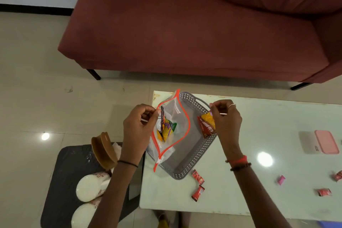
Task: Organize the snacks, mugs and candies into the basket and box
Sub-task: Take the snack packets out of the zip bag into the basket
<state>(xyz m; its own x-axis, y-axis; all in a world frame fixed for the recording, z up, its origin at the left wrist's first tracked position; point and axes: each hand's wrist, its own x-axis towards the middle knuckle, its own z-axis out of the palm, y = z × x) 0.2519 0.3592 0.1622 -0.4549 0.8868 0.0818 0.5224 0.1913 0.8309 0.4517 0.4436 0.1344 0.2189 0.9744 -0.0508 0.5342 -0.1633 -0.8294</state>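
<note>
A clear zip pouch [173, 116] with an orange zipper hangs open over the grey perforated basket [196, 155]. My left hand [138, 126] pinches its left edge. Several snack packets [166, 127] sit inside the pouch. My right hand [225, 118] holds a red and yellow snack packet [206, 126] above the basket's right rim. Red candies [197, 177] [197, 193] lie on the glass table [259, 181] near the basket, with a pink candy [281, 180] and more red candies [323, 192] to the right. White mugs [90, 187] lie on the dark stool [61, 181] at the left.
A pink lidded box [325, 141] stands on the table at the right. Brown lids [103, 150] lean on the stool beside the mugs. A maroon sofa [185, 33] stretches behind the table. Tiled floor [37, 98] lies to the left.
</note>
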